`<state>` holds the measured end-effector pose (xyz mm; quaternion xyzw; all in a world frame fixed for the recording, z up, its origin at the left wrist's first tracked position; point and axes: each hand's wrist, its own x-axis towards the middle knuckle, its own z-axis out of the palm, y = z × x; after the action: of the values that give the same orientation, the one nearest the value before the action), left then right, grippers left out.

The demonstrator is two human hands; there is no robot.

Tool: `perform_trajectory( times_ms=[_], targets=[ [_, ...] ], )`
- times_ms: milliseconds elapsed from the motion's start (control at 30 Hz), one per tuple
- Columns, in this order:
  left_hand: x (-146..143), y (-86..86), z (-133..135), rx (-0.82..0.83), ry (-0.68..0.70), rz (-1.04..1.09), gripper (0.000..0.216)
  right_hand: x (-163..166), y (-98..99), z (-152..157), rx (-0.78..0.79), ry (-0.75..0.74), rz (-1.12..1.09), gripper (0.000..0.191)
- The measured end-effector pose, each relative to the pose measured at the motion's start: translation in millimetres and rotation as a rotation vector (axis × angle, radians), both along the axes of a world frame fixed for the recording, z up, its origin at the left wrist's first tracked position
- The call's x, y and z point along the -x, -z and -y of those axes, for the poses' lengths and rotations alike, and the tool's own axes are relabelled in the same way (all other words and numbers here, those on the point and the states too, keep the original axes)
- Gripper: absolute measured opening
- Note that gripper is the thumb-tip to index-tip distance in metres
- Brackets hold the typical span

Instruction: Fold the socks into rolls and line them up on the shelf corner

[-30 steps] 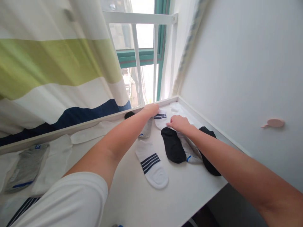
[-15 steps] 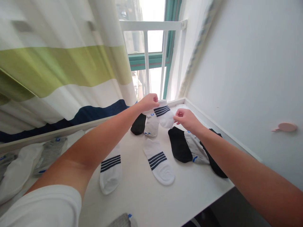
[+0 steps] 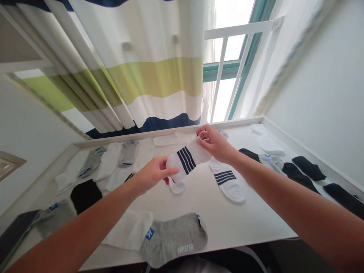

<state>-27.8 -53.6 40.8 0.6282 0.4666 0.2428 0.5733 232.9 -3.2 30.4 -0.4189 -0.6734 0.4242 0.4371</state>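
Observation:
A white ankle sock with dark stripes (image 3: 186,160) is stretched between my two hands above the white tabletop (image 3: 199,212). My left hand (image 3: 155,170) pinches one end with thumb and fingers. At the other end, my right hand (image 3: 212,142) has its fingertips closed on the fabric. Below the held sock, the toe of another white sock (image 3: 178,187) pokes out; the rest of it is hidden. A second striped white sock (image 3: 229,182) lies flat to the right, partly beneath my right forearm.
A grey sock (image 3: 176,237) lies at the front edge. Several white and grey socks line the back left, with a black sock (image 3: 86,195) nearer. Black socks (image 3: 308,168) lie along the right. A raised rim, striped curtain (image 3: 159,79) and white railing (image 3: 241,29) bound the back.
The view has swung left, showing more of the table's left side. Both hands have brought the striped sock nearer and turned it; my left hand is now lower than my right.

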Motion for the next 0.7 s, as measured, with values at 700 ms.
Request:
perform_trajectory(
  times_ms=[700],
  targets=[
    [39.0, 66.4, 83.8, -0.107, -0.505, 0.011, 0.067, 73.2, 20.5, -28.2, 0.178, -0.278, -0.092, 0.040]
  ],
)
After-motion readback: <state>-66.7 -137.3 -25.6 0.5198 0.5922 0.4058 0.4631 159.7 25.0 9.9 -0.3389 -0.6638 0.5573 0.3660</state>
